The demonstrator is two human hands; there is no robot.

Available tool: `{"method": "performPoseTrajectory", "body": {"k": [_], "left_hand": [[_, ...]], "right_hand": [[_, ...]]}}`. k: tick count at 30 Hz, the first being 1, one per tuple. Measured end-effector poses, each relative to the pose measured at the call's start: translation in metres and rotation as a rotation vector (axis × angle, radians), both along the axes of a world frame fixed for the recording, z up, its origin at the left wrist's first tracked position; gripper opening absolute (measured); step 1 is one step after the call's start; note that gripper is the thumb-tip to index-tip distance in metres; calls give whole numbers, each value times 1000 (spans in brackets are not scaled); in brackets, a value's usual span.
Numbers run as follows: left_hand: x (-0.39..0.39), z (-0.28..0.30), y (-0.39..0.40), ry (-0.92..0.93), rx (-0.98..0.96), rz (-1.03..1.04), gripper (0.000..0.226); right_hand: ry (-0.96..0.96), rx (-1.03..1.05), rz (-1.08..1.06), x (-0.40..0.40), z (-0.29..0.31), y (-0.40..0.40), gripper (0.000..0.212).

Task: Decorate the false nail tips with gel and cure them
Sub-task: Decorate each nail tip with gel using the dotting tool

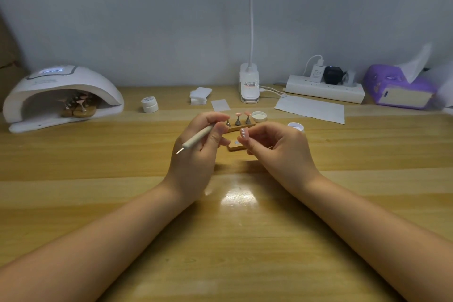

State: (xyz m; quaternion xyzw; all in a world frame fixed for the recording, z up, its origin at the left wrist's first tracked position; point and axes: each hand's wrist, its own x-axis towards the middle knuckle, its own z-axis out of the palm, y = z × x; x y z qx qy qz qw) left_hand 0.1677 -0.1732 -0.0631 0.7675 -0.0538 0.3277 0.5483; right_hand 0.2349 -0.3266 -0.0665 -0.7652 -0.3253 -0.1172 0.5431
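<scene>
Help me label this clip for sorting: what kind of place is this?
Probably a home or small-studio nail-art desk, not a salon floor: a curing lamp with nail tips inside, more tips on a wooden stand, and the left hand gripping a dotting tool.

A home nail-art desk is suggested by a curing lamp [62, 95], gel pots [149, 104], a clip lamp [249, 83], a power strip [324, 89] and tissues [399, 86].

Left hand [196, 144] hides holder [241, 126] left end; lamp [61, 95] label unreadable; tool tip [178, 152] blurred.
</scene>
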Motion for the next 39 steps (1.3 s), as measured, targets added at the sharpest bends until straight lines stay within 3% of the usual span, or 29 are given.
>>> {"method": "performPoseTrajectory", "body": {"k": [7, 20, 33, 39], "left_hand": [[10, -4, 4, 188, 97, -70, 21], [8, 1, 4, 217, 58, -89, 21], [1, 2, -1, 223, -36, -65, 21], [-1, 4, -3, 235, -39, -63, 21]], "right_hand": [[38, -1, -54, 1, 0, 1, 8], [68, -111, -108, 4, -1, 0, 13], [-3, -381, -226, 9, -2, 3, 12], [-32, -490, -260, 8, 0, 5, 22]]}}
